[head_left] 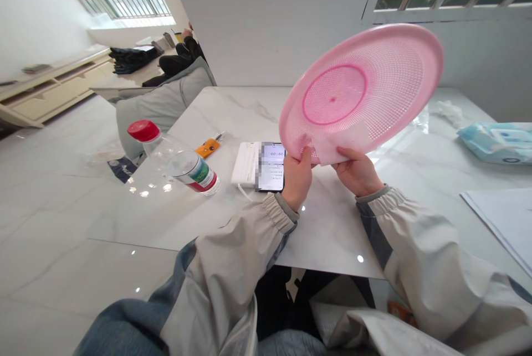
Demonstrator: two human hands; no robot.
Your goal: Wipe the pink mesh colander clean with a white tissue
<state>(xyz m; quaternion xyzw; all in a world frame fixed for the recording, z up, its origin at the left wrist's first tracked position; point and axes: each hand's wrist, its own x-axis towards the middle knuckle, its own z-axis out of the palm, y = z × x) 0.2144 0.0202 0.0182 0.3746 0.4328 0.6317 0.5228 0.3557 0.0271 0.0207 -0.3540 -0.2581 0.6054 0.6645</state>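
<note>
A round pink perforated plastic tray (374, 73) is held up tilted above the white marble table (332, 223). My left hand (296, 174) grips its lower rim, fingers closed. My right hand (356, 170) presses a white wipe (347, 142) against the tray's lower face, fingers closed on the wipe. Just left of my left hand lie a phone (272, 166) with a lit screen and a white pack (246, 163).
A clear bottle with a red cap (177, 159) lies on its side at the table's left. An orange item (207, 147) sits behind it. A blue wet-wipe packet (496, 143) and white paper (502, 220) lie at the right. Another person sits at a far desk (183, 57).
</note>
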